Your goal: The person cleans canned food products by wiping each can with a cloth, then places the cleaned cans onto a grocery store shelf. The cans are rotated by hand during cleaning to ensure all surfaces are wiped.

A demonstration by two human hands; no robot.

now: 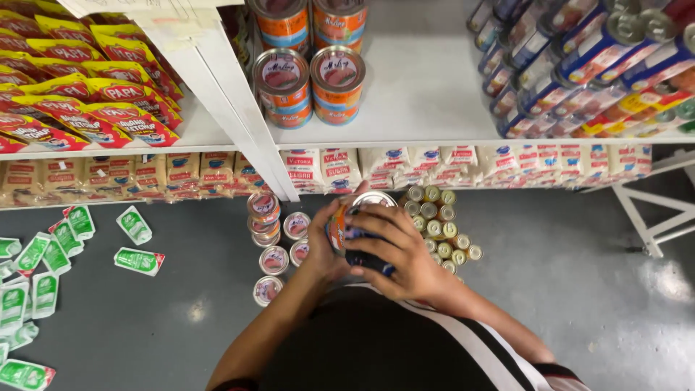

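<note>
Both my hands hold one round can with an orange and dark blue label and a silver lid, in front of my chest. My left hand cups its left side and underside. Over its front and right side, my right hand wraps with the fingers spread. The can is tilted, lid pointing toward the shelf. Straight ahead, the white shelf carries similar orange-labelled cans, stacked two high at its left end.
Several loose cans sit on the grey floor below my hands, beside a cluster of small gold-topped tins. Green sachets lie scattered at left. Red pouches fill the left shelf; blue cans lie stacked at right. A white frame stands at right.
</note>
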